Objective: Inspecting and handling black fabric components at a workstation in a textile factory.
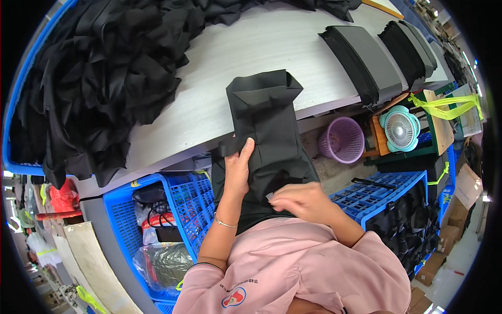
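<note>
A black fabric bag [269,131] stretches from my lap up to the table's near edge, its boxy open mouth at the far end. My left hand [238,170] grips the bag's left side, thumb on top, and a short black strap sticks out beside the fingers. Over the lower part of the bag, my right hand [300,201] is closed in a pinch. A small pale bit [270,197] shows at its fingertips, too small to name.
A big heap of black fabric pieces [104,78] fills the table's left. Stacks of flat black pieces [366,60] lie at the right. Around me stand blue crates [191,201], a purple basket [342,140] and a turquoise fan [400,129].
</note>
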The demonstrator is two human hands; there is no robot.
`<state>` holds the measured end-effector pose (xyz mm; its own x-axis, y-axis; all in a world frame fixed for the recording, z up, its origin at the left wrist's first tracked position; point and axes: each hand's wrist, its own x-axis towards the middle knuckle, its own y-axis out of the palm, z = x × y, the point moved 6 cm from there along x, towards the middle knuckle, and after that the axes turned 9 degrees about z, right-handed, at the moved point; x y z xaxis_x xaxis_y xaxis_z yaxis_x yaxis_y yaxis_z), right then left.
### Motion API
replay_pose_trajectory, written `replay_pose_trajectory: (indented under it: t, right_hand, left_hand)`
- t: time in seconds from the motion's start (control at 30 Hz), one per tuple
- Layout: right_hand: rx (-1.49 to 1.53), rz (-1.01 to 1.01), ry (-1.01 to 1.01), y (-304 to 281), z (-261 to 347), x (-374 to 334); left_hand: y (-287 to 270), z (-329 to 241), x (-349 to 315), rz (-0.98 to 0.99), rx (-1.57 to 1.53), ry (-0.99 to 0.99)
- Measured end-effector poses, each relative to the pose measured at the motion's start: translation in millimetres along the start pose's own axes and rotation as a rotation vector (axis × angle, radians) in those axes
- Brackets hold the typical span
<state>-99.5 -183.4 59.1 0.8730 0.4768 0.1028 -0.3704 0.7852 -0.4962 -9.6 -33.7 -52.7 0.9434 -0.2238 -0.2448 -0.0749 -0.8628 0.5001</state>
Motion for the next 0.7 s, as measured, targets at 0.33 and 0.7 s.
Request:
replay_pose_trajectory:
  t: [0.33,0.7]
  right_hand:
    - [0.637,-0.306,0.588,-47.3,-101.7,2.7]
    - [1.046,-0.328,0.428,-16.9,-126.2,2.6]
  left_hand:
    - [1.6,29.4,-29.1,0.144,-0.185,-0.204]
    - [17.1,16.7,-17.8,0.178,-0.163,-0.181]
